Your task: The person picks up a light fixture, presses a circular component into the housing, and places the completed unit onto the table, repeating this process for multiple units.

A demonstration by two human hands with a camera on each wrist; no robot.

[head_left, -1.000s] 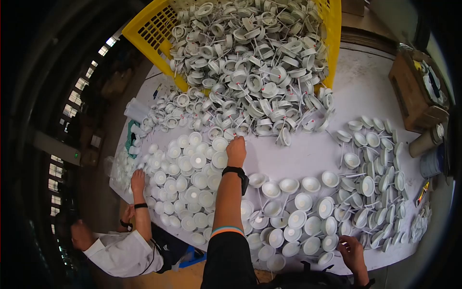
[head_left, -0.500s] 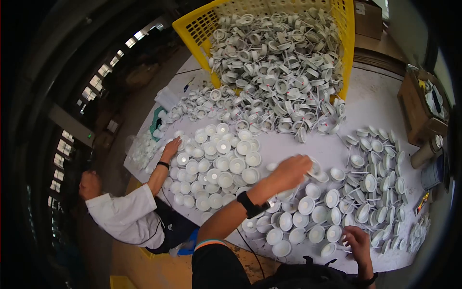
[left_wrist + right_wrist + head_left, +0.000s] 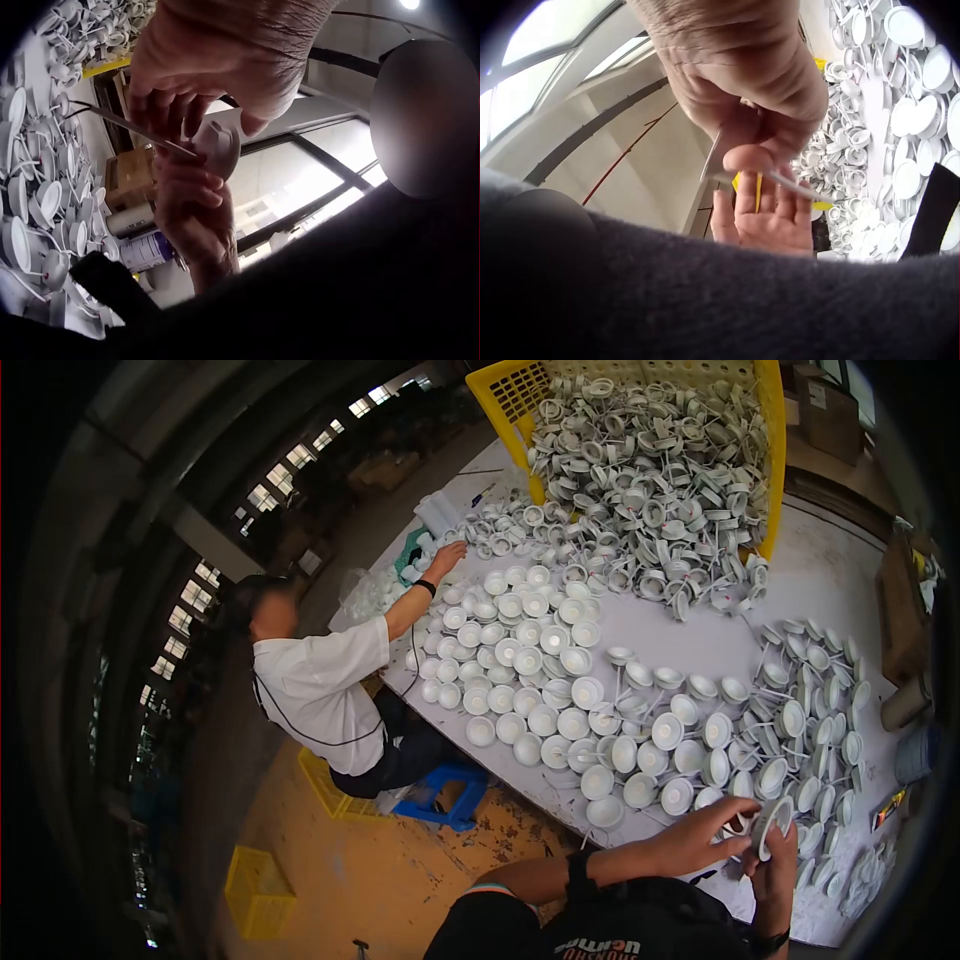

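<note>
In the head view my right hand (image 3: 774, 863) holds up a white round lamp fitting (image 3: 769, 828) at the table's front right. The right wrist view shows the thumb pinching the fitting (image 3: 727, 142), with a white cable (image 3: 799, 189) trailing from it. My left hand (image 3: 700, 840) is beside it, thumb and fingers apart; from the right wrist its palm (image 3: 769, 229) shows with fingers spread. In the left wrist view the left fingers hang loosely near the fitting (image 3: 217, 152), partly behind it, while the right hand (image 3: 193, 210) grips it from below.
Rows of similar fittings (image 3: 665, 730) cover the table in front of me. A yellow crate (image 3: 775, 460) spills a heap of ring-shaped parts at the back. At the left another person (image 3: 330, 680) reaches across the table near a blue stool (image 3: 455, 795). A carton (image 3: 903, 610) stands right.
My left hand has come from the far heap, over the front rows, to the right hand. The right hand, earlier without a fitting, now holds one. The view has swung left.
</note>
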